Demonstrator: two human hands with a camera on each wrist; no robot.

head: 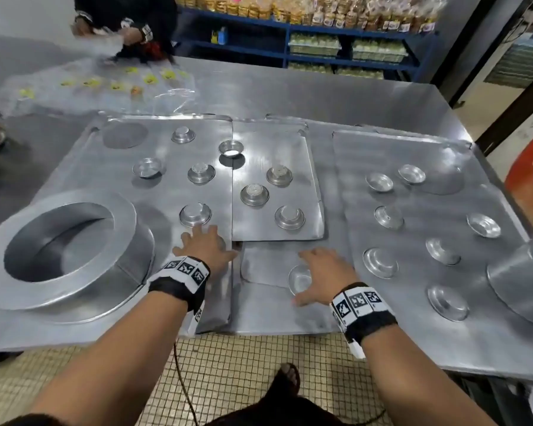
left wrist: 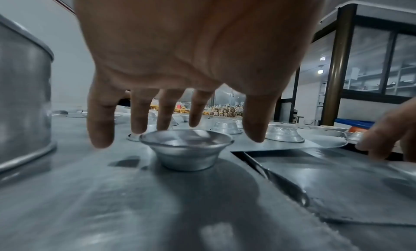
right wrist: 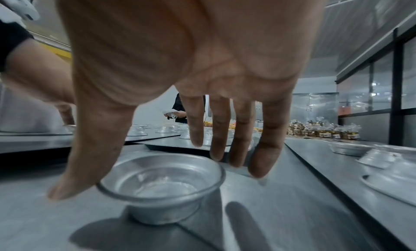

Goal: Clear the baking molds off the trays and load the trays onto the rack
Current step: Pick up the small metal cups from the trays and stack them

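Both hands, left hand (head: 202, 249) and right hand (head: 326, 276), hover with fingers spread, apparently poised to lift upright molds (right wrist: 161, 185).

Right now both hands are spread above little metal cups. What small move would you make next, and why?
Probably lower both and close the fingers round the rims. The left hand hovers open over an upright mold, the right hand over another mold; neither is gripped yet, and the trays must be cleared first.

Black wristbands (head: 179, 287), white coded marker tags (head: 358, 301)
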